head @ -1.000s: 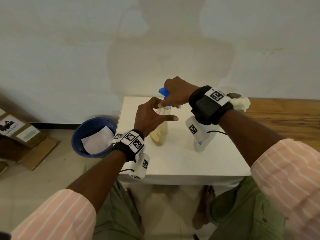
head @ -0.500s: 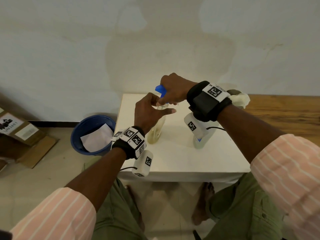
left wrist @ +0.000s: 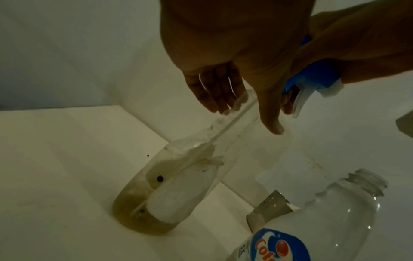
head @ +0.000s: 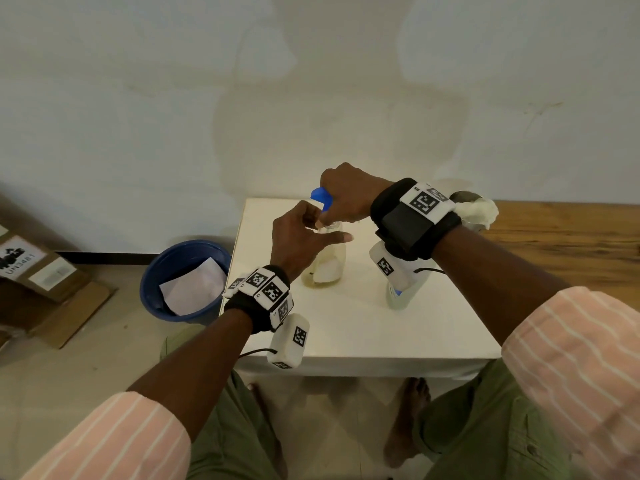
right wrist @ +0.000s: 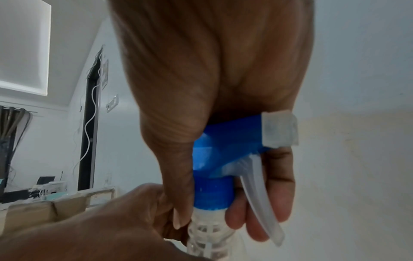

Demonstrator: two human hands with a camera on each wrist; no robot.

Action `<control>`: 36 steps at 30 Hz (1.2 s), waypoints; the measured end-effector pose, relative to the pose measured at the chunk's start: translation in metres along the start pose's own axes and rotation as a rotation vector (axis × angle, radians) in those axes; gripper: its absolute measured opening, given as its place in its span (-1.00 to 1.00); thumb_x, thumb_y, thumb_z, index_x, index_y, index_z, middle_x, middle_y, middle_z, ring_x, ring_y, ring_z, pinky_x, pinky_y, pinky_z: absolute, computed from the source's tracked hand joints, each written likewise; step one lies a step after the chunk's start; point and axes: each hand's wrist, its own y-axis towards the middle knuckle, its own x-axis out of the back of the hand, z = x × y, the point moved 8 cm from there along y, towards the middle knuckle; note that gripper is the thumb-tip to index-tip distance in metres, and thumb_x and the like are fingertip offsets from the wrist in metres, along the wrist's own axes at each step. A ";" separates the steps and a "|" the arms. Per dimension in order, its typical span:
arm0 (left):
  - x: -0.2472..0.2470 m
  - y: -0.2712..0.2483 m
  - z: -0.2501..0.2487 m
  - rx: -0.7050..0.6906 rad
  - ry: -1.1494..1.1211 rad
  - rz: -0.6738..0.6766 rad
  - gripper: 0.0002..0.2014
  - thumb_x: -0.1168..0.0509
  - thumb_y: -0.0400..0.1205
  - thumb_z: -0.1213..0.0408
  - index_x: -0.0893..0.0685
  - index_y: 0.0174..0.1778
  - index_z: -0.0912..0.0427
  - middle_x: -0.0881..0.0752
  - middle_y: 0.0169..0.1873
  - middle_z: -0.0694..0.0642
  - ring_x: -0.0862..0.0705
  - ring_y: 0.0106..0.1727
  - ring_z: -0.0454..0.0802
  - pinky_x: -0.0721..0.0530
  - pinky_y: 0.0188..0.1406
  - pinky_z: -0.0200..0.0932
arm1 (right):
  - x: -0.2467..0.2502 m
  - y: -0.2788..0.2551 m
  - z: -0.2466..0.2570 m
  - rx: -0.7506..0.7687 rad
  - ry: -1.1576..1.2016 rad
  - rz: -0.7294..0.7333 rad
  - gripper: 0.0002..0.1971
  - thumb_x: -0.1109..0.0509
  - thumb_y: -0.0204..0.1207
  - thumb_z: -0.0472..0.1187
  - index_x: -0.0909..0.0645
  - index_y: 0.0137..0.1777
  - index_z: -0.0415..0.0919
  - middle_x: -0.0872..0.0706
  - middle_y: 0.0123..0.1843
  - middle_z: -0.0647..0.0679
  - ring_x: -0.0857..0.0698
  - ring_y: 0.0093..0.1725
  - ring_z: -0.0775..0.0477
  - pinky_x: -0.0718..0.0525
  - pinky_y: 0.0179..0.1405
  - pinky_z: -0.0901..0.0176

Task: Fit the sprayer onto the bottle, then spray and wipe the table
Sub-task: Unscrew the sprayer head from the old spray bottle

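Observation:
A clear bottle with yellowish liquid stands on the small white table. The blue sprayer sits on its neck, and its dip tube runs down inside the bottle. My right hand grips the sprayer from above, with the fingers curled behind the white trigger. My left hand holds the bottle neck just under the blue collar. Its fingers lie on one side of the neck and the thumb on the other.
A second clear, uncapped bottle with a blue label stands to the right, half hidden by my right wrist. A white cloth lies at the table's far right corner. On the floor to the left are a blue bin and cardboard boxes.
My left hand has drawn in around the bottle neck. The right hand keeps its grip on the sprayer over the bottle. The bottle stays in place.

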 end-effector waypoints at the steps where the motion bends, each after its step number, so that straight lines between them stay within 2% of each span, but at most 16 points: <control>1: 0.000 0.001 0.001 -0.007 -0.003 0.015 -0.49 -0.61 0.17 -0.15 -0.66 -0.12 0.06 -0.71 -0.31 -0.19 -0.66 -0.23 -0.28 -0.52 -0.22 -0.46 | 0.000 -0.001 0.000 0.000 -0.009 0.001 -0.47 -0.52 0.43 -0.02 -0.46 0.27 -0.29 -0.46 -0.01 -0.07 -0.50 -0.09 -0.05 -0.43 -0.18 0.21; 5: -0.001 0.003 -0.003 -0.039 0.001 0.115 -0.64 -0.62 0.26 0.05 -0.70 -0.10 0.02 -0.72 -0.27 -0.26 -0.65 -0.16 -0.42 -0.53 -0.02 -0.46 | 0.001 -0.003 -0.003 -0.007 -0.017 -0.003 -0.43 -0.54 0.42 0.01 -0.45 0.30 -0.28 -0.50 0.07 -0.10 -0.49 -0.05 -0.04 -0.42 -0.08 0.18; 8: -0.004 0.002 -0.007 -0.042 0.012 0.155 -0.63 -0.59 0.32 0.12 -0.70 0.00 0.03 -0.72 -0.18 -0.21 -0.63 -0.09 -0.41 -0.61 0.17 -0.25 | 0.002 -0.005 -0.003 -0.004 -0.016 -0.007 -0.42 -0.54 0.42 0.00 -0.45 0.32 -0.27 -0.56 0.22 -0.16 -0.49 -0.03 -0.05 -0.44 -0.06 0.17; 10: -0.004 0.000 -0.007 -0.037 -0.007 0.116 -0.50 -0.60 0.26 -0.06 -0.66 0.05 0.02 -0.73 -0.12 -0.23 -0.65 -0.01 -0.36 -0.62 0.14 -0.25 | 0.003 -0.006 -0.002 -0.003 -0.012 -0.014 -0.43 -0.53 0.43 0.00 -0.45 0.32 -0.28 -0.56 0.24 -0.17 -0.50 -0.04 -0.05 -0.44 -0.06 0.17; 13: 0.002 -0.002 -0.003 0.015 -0.012 0.000 -0.38 -0.58 0.11 -0.26 -0.61 -0.03 -0.01 -0.71 -0.17 -0.22 -0.66 -0.06 -0.35 -0.59 -0.09 -0.35 | 0.002 -0.007 0.000 -0.002 -0.004 -0.022 -0.45 -0.52 0.43 0.00 -0.47 0.29 -0.28 -0.58 0.19 -0.16 -0.50 -0.06 -0.04 -0.44 -0.08 0.18; 15: 0.003 -0.002 -0.003 0.013 0.003 -0.014 -0.43 -0.59 0.14 -0.22 -0.62 -0.08 0.01 -0.70 -0.22 -0.22 -0.66 -0.11 -0.35 -0.52 -0.16 -0.40 | 0.002 -0.007 0.000 -0.007 -0.006 -0.021 -0.48 -0.52 0.44 -0.01 -0.47 0.26 -0.29 -0.57 0.13 -0.15 -0.50 -0.07 -0.03 -0.43 -0.08 0.19; 17: 0.003 0.001 -0.004 -0.021 0.017 -0.004 -0.53 -0.60 0.20 -0.11 -0.67 -0.08 0.01 -0.73 -0.21 -0.22 -0.68 -0.09 -0.33 -0.53 -0.10 -0.42 | 0.003 -0.007 -0.002 -0.018 -0.004 -0.016 -0.47 -0.52 0.44 0.00 -0.47 0.27 -0.29 -0.50 0.04 -0.11 -0.49 -0.07 -0.03 -0.41 -0.08 0.20; 19: 0.003 0.003 -0.008 -0.050 0.047 0.030 -0.62 -0.58 0.28 0.04 -0.70 -0.02 -0.01 -0.75 -0.15 -0.19 -0.69 -0.06 -0.27 -0.54 -0.01 -0.42 | 0.005 -0.007 -0.003 -0.023 -0.001 -0.016 -0.45 -0.53 0.43 0.01 -0.46 0.27 -0.31 -0.44 0.00 -0.08 -0.48 -0.06 -0.04 -0.40 -0.08 0.19; 21: -0.001 0.004 -0.011 -0.067 0.063 0.079 -0.60 -0.54 0.35 0.15 -0.70 0.09 0.03 -0.76 -0.08 -0.11 -0.67 -0.05 -0.24 -0.47 -0.03 -0.53 | 0.006 -0.006 -0.003 -0.022 -0.004 -0.016 -0.44 -0.53 0.43 0.02 -0.46 0.27 -0.32 -0.43 -0.01 -0.08 -0.47 -0.06 -0.05 -0.40 -0.07 0.18; 23: -0.004 0.003 -0.013 -0.077 0.060 0.101 -0.53 -0.56 0.33 0.07 -0.65 0.14 0.04 -0.74 -0.05 -0.12 -0.67 0.01 -0.23 -0.42 -0.08 -0.56 | 0.006 -0.005 -0.003 -0.021 -0.008 -0.014 -0.45 -0.53 0.43 0.00 -0.46 0.27 -0.32 -0.44 -0.01 -0.07 -0.48 -0.07 -0.06 -0.41 -0.08 0.18; 25: -0.004 0.001 -0.012 -0.061 0.051 0.077 -0.38 -0.57 0.24 -0.15 -0.60 0.13 0.04 -0.73 -0.05 -0.17 -0.66 0.01 -0.29 -0.49 -0.06 -0.47 | 0.005 -0.005 -0.003 -0.024 0.000 -0.016 -0.47 -0.52 0.44 0.00 -0.46 0.26 -0.31 -0.43 -0.01 -0.07 -0.49 -0.08 -0.06 -0.42 -0.09 0.18; 27: -0.001 0.001 -0.007 -0.024 0.039 0.028 -0.36 -0.56 0.19 -0.24 -0.60 0.08 0.03 -0.72 -0.10 -0.20 -0.66 -0.04 -0.33 -0.54 -0.06 -0.41 | 0.004 -0.004 -0.004 -0.029 0.008 -0.020 -0.49 -0.51 0.44 -0.01 -0.47 0.25 -0.31 -0.43 -0.02 -0.07 -0.49 -0.09 -0.05 -0.42 -0.09 0.18; 29: 0.002 0.002 -0.004 -0.025 0.053 0.002 -0.46 -0.56 0.23 -0.19 -0.62 0.00 0.02 -0.72 -0.15 -0.20 -0.66 -0.07 -0.33 -0.59 -0.04 -0.33 | 0.003 -0.004 -0.005 -0.031 0.015 -0.020 -0.49 -0.51 0.45 -0.01 -0.47 0.25 -0.31 -0.43 -0.02 -0.07 -0.48 -0.09 -0.05 -0.41 -0.09 0.19; 31: 0.002 0.003 -0.007 -0.053 0.073 0.018 -0.59 -0.56 0.32 -0.05 -0.64 -0.02 0.02 -0.71 -0.17 -0.21 -0.66 -0.09 -0.30 -0.60 0.02 -0.26 | 0.003 -0.004 -0.006 -0.028 0.027 -0.021 -0.47 -0.51 0.45 0.00 -0.46 0.27 -0.31 -0.45 0.01 -0.11 -0.47 -0.07 -0.05 -0.40 -0.08 0.20; 34: 0.000 0.004 -0.011 -0.069 0.079 0.060 -0.64 -0.53 0.40 0.14 -0.66 0.08 0.09 -0.72 -0.12 -0.12 -0.64 -0.07 -0.19 -0.54 0.08 -0.25 | 0.004 -0.003 -0.006 -0.020 0.047 -0.028 -0.45 -0.51 0.46 -0.01 -0.44 0.31 -0.31 -0.55 0.18 -0.19 -0.47 -0.04 -0.05 -0.41 -0.05 0.20; 36: 0.000 0.004 -0.012 -0.073 0.058 0.062 -0.62 -0.52 0.41 0.20 -0.65 0.13 0.11 -0.72 -0.09 -0.09 -0.64 -0.04 -0.15 -0.58 0.14 -0.19 | 0.005 -0.001 -0.006 -0.019 0.059 -0.033 -0.45 -0.50 0.47 -0.02 -0.44 0.32 -0.32 -0.55 0.22 -0.19 -0.47 -0.04 -0.05 -0.41 -0.05 0.20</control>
